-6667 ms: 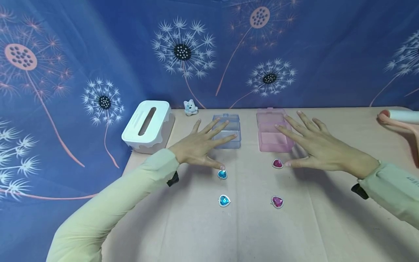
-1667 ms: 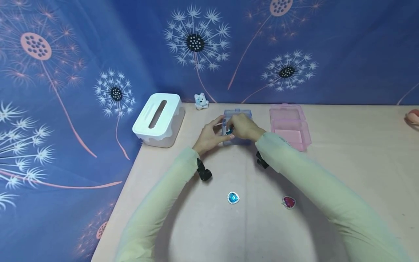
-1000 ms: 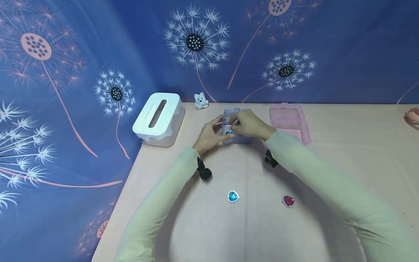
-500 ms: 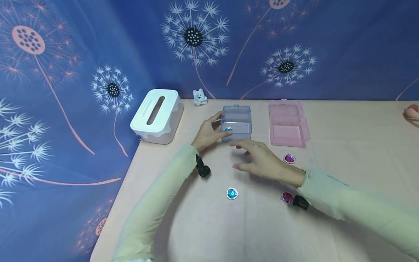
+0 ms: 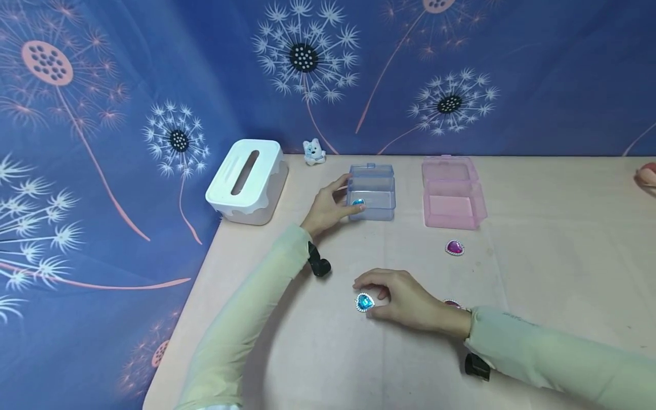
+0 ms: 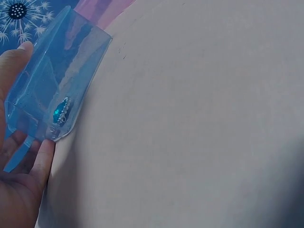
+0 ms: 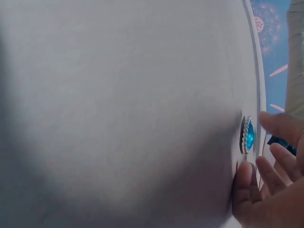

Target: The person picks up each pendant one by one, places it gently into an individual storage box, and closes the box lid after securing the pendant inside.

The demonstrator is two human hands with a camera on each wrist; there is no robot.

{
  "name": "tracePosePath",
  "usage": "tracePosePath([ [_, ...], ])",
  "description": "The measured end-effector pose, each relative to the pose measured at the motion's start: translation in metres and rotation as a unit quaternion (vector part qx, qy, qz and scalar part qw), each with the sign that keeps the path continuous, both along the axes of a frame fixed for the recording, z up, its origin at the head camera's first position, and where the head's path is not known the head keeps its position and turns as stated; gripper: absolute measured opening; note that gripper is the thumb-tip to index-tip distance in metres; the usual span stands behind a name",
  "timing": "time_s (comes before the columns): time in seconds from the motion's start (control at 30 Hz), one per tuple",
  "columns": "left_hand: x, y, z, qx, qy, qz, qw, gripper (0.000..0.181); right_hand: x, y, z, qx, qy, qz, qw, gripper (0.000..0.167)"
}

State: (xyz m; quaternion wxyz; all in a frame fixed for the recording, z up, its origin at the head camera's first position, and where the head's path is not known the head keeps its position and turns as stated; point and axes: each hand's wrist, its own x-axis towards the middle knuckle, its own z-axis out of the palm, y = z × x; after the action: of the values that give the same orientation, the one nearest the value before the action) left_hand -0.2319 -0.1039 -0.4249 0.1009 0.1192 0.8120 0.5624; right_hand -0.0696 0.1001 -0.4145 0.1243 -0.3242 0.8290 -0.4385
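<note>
A: What is the left hand (image 5: 328, 208) doing over there?
B: It grips the blue box (image 5: 381, 214) by its left end, thumb along the near side and fingers round toward the far side. I'd guess that hold is to steady the box, since clear plastic looks light enough to slide.
A: Is anything inside?
B: One boxed blue gem (image 5: 358, 202), lying at the left end, just by the thumb.
A: And the right hand (image 5: 410, 299)?
B: Well apart from the left, nearer the person. Its thumb and fingers are parted around the loose blue gem (image 5: 365, 302), which lies on the table (image 5: 564, 239). The spread seems sized to its rim. Whether a fingertip touches it, I can't tell.
A: Why are both lids back?
B: Probably to leave the trays easy to reach from the near side. The pink box (image 5: 451, 213) stands to the right of the blue one, unheld.
A: Any more gems?
B: A far pink gem (image 5: 454, 247) lies just nearer than the pink box; a near pink gem (image 5: 452, 303) is partly hidden behind the right wrist. The colours line up with the boxes, perhaps deliberately.
</note>
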Motion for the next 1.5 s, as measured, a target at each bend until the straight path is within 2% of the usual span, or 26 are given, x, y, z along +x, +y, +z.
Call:
tracePosePath([
  [0.27,0.000,0.001,-0.001,-0.003,0.004,0.005,1.0000,0.090,0.004,-0.004,-0.008,0.036,0.087,0.018,0.9954,0.020],
  [0.5,0.001,0.000,-0.003,-0.005,0.012,0.011,0.9998,0.090,0.005,-0.005,-0.007,0.044,0.082,0.014,0.9956,0.018],
  [0.6,0.002,0.000,-0.004,-0.001,0.014,0.008,0.9999,0.089,0.005,-0.004,-0.004,0.039,0.074,-0.006,0.9965,0.020],
  [0.73,0.001,0.000,-0.005,0.000,0.016,0.006,0.9999,0.089,0.001,-0.002,0.008,0.004,0.057,-0.033,0.9978,0.024],
  [0.9,0.000,0.000,-0.004,0.005,0.010,0.004,0.9999,0.090,-0.011,0.001,0.028,-0.016,0.063,-0.053,0.9965,0.026],
  [1.2,0.000,0.001,-0.002,-0.001,0.022,0.006,0.9997,0.090,-0.036,0.003,0.060,-0.024,0.101,-0.095,0.9900,0.024],
  [1.33,0.001,0.001,-0.002,0.005,0.018,0.004,0.9998,0.089,-0.054,0.002,0.074,-0.026,0.119,-0.111,0.9863,0.022],
  [1.5,0.002,0.000,-0.002,0.015,0.012,0.001,0.9998,0.088,-0.088,0.002,0.082,-0.013,0.142,-0.131,0.9811,0.022],
])
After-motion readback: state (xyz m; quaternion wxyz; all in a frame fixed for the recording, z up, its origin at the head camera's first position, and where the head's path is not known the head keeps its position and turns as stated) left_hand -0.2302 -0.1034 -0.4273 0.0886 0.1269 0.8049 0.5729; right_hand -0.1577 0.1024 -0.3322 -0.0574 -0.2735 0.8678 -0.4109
